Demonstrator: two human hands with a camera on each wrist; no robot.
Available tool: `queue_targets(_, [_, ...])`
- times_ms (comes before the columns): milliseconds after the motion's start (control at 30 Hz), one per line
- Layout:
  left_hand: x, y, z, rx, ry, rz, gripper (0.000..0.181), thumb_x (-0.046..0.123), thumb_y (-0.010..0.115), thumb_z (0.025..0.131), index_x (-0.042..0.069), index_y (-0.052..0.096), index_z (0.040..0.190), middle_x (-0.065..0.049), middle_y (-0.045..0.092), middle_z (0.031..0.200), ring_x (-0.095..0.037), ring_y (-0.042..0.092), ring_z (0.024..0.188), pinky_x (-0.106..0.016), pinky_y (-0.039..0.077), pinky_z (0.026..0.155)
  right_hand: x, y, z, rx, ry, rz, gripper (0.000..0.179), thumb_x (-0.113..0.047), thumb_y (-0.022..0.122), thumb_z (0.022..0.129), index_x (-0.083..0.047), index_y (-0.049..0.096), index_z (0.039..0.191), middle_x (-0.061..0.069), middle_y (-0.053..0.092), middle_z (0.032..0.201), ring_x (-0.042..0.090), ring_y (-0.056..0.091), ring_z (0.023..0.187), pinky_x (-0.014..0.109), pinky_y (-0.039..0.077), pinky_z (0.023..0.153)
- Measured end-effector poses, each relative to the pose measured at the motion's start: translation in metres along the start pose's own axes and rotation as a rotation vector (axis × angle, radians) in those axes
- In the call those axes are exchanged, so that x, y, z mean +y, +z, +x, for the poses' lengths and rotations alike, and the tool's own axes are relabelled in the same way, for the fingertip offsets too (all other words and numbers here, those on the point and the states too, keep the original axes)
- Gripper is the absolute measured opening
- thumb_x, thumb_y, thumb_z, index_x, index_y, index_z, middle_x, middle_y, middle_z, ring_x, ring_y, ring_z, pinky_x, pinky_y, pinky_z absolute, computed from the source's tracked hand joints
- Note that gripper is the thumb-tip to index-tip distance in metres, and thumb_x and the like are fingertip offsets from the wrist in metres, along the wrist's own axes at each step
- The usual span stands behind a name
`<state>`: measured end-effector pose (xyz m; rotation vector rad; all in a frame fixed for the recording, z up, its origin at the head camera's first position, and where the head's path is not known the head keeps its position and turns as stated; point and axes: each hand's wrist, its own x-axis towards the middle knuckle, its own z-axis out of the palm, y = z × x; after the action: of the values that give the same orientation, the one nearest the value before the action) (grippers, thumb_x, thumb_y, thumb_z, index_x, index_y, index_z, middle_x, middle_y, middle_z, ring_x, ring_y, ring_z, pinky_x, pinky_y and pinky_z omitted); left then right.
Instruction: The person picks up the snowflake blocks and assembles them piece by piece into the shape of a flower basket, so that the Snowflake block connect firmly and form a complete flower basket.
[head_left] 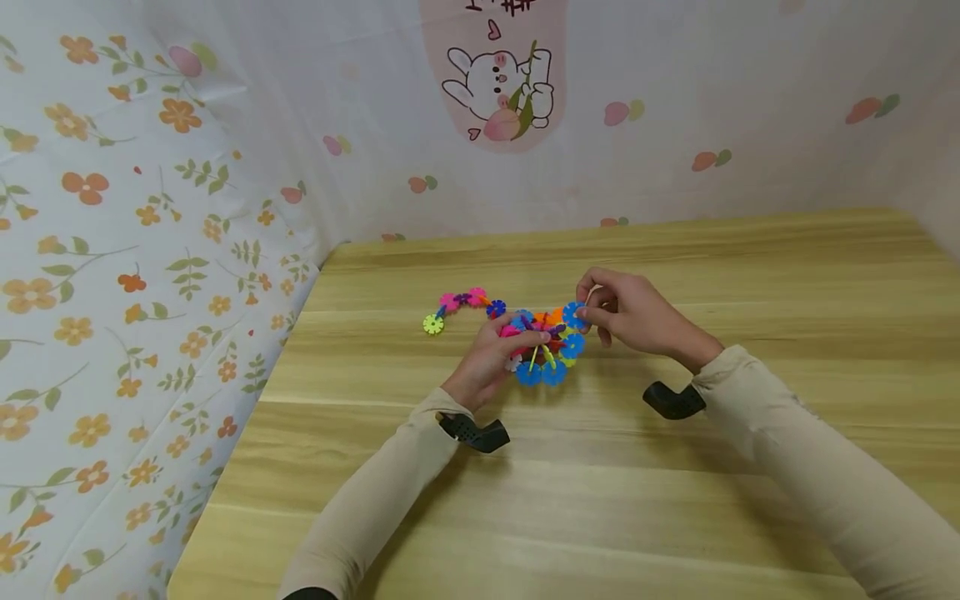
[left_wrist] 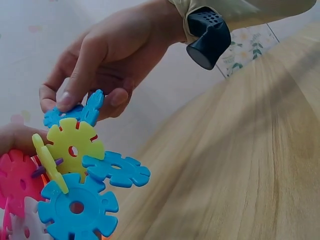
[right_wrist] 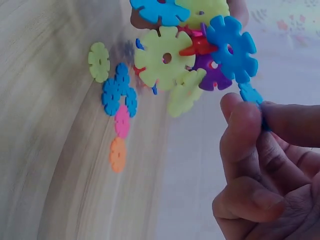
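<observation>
Pinching a blue disc (head_left: 574,315), the right hand (head_left: 630,312) sits beside a many-disc cluster (head_left: 553,372), already joined and gripped by the left hand (head_left: 487,358); what remains is unclear.

Beyond the far edge of the table (head_left: 600,517), with its yellowish wood grain, hangs a pale cloth (head_left: 660,50) printed with a white rabbit (head_left: 480,83), a pink tulip (head_left: 501,126) and small hearts (head_left: 493,31). Along the left edge, white floral fabric (head_left: 225,179) shows orange blossoms (head_left: 85,188) and green sprigs (head_left: 187,265).

Room over near tabletop (head_left: 592,508), disc chain (head_left: 477,296) beyond, cloth (head_left: 652,142) behind
</observation>
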<state>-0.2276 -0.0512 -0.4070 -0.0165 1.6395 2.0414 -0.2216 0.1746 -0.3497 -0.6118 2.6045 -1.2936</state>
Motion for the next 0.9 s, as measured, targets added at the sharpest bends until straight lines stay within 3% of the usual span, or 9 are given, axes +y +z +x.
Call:
queue_targets(300, [0.001,0.005,0.001,0.016,0.030,0.004,0.039,0.007,0.070,0.092,0.005,0.055,0.128,0.000,0.069,0.099,-0.012,0.067,0.087,-0.022,0.057,0.076,-0.005,0.007,-0.002,0.077,-0.037,-0.064,0.008,-0.005,0.061,0.098,-0.002,0.058,0.104,0.012,0.070,0.073,0.014,0.058,0.050,0.028,0.051,0.056])
queue_targets(533, [-0.001,0.009,0.003,0.029,0.068,0.030,0.042,0.007,0.070,0.092,0.005,0.054,0.130,-0.002,0.068,0.106,-0.013,0.066,0.092,-0.024,0.057,0.079,-0.006,0.008,-0.006,0.115,-0.059,-0.121,0.008,-0.005,0.064,0.097,-0.002,0.059,0.102,0.004,0.069,0.069,0.011,0.059,0.050,0.025,0.049,0.053])
queue_targets(800, [-0.004,0.011,0.002,0.043,0.086,0.044,0.045,0.004,0.072,0.090,0.006,0.052,0.130,-0.001,0.067,0.103,-0.011,0.065,0.089,-0.022,0.055,0.078,0.000,0.019,-0.003,0.178,-0.101,-0.122,0.006,0.000,0.066,0.094,-0.002,0.061,0.092,0.011,0.075,0.080,0.015,0.067,0.059,0.021,0.052,0.055])
queue_targets(900, [-0.007,0.010,0.001,0.059,0.090,0.043,0.044,0.006,0.073,0.090,0.007,0.053,0.129,0.001,0.066,0.104,-0.010,0.063,0.090,-0.021,0.053,0.077,0.001,0.026,-0.001,0.188,-0.105,-0.080,0.006,0.000,0.065,0.094,-0.002,0.061,0.091,0.014,0.076,0.082,0.017,0.065,0.053,0.023,0.052,0.051])
